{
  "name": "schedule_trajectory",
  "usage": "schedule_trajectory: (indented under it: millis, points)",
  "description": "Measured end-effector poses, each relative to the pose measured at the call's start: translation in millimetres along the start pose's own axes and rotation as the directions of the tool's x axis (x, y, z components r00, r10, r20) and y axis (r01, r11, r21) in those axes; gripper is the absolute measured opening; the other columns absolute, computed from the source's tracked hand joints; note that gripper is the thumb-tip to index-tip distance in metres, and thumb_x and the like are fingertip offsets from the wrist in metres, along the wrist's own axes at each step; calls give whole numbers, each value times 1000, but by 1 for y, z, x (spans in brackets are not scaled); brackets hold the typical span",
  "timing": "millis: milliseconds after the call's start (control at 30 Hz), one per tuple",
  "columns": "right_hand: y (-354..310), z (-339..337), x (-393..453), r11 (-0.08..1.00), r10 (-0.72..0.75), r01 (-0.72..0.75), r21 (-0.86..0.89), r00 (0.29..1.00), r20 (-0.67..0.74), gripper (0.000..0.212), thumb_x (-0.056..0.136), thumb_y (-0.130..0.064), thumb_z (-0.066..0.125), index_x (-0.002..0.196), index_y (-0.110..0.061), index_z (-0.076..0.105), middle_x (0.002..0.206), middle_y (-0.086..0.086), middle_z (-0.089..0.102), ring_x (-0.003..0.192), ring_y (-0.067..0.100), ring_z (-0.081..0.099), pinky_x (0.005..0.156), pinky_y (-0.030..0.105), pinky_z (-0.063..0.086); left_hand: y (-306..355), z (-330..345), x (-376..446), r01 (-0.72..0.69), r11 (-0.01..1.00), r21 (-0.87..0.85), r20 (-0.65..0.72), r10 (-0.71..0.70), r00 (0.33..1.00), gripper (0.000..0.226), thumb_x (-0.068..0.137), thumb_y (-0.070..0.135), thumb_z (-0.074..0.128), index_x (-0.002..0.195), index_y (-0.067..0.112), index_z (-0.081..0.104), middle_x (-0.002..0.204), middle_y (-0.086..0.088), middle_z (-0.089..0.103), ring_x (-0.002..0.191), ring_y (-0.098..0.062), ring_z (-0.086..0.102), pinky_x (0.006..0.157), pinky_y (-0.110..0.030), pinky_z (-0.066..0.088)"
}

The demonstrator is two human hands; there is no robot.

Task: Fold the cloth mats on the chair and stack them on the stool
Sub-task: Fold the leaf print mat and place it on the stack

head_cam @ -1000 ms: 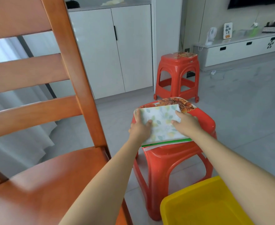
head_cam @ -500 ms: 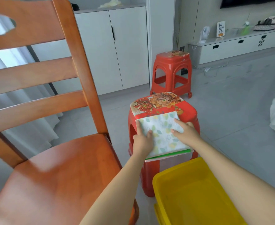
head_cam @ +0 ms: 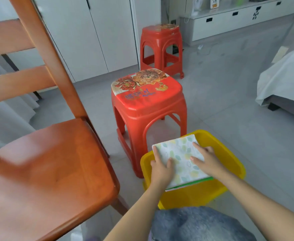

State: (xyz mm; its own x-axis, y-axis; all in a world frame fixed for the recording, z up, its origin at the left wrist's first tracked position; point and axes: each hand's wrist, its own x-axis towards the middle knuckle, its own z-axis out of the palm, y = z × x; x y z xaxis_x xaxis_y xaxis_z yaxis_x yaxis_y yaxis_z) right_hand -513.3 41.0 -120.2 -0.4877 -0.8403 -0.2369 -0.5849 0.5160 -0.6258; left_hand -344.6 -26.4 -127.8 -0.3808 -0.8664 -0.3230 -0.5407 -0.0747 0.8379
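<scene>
A stack of folded cloth mats point(head_cam: 181, 159), leaf-patterned on top with a green edge below, is held over the yellow tub point(head_cam: 229, 157). My left hand point(head_cam: 161, 171) grips its left side and my right hand point(head_cam: 207, 161) presses on its right side. The near red stool point(head_cam: 146, 96) with a flower print stands just beyond the tub, nothing on its seat. The wooden chair point(head_cam: 43, 164) at left has a bare seat.
A second red stool point(head_cam: 161, 47) stands farther back by white cabinets point(head_cam: 90, 35). A low white TV unit point(head_cam: 238, 20) runs along the far wall. A covered bed or sofa point(head_cam: 285, 79) is at right. Grey tiled floor lies around.
Both hands have carried the mat stack off the near stool, toward me and down, over the yellow tub. The stool seat is now bare. The view has tilted downward.
</scene>
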Motion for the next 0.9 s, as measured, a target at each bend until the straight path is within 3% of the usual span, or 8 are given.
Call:
schedule_trajectory:
  millis: [133,300,600,767,900]
  points:
    - [43,21,16,998,51,-46,-43,990,129,80,85,-41,62,149,-27,16,124,2,26,120,21,45,98,27,37,-28,28,16,99,994,38,219,-105,970,108,86,43,62,145,27,-26,147,-16,16,135,-34,29,110,-35,28]
    - [85,46,55,987,104,-61,-149,948,300,99,76,-50,69,149,-32,4,146,6,8,135,21,32,104,31,34,-61,64,54,212,958,195,354,-270,895,127,80,47,70,137,21,-41,153,-16,0,140,-33,20,110,-38,27]
    - [138,105,114,978,188,-136,-157,898,397,101,77,-44,71,148,-34,1,151,8,-3,141,28,16,106,42,33,-116,128,110,409,894,185,167,-439,883,126,77,39,74,138,32,-36,145,-22,18,123,-36,44,98,-39,40]
    - [153,135,130,948,264,-147,-283,860,436,108,74,-43,74,147,-35,-5,149,10,2,133,31,31,106,43,36,-144,155,121,519,819,243,78,-550,831,128,74,46,75,139,33,-35,141,-22,21,122,-35,41,102,-42,41]
    - [156,149,140,917,306,-144,-372,851,426,111,74,-40,75,147,-33,-9,149,12,4,131,33,34,103,42,39,-155,165,124,505,806,310,30,-539,842,126,75,48,73,141,28,-33,136,-20,27,120,-34,40,103,-43,38]
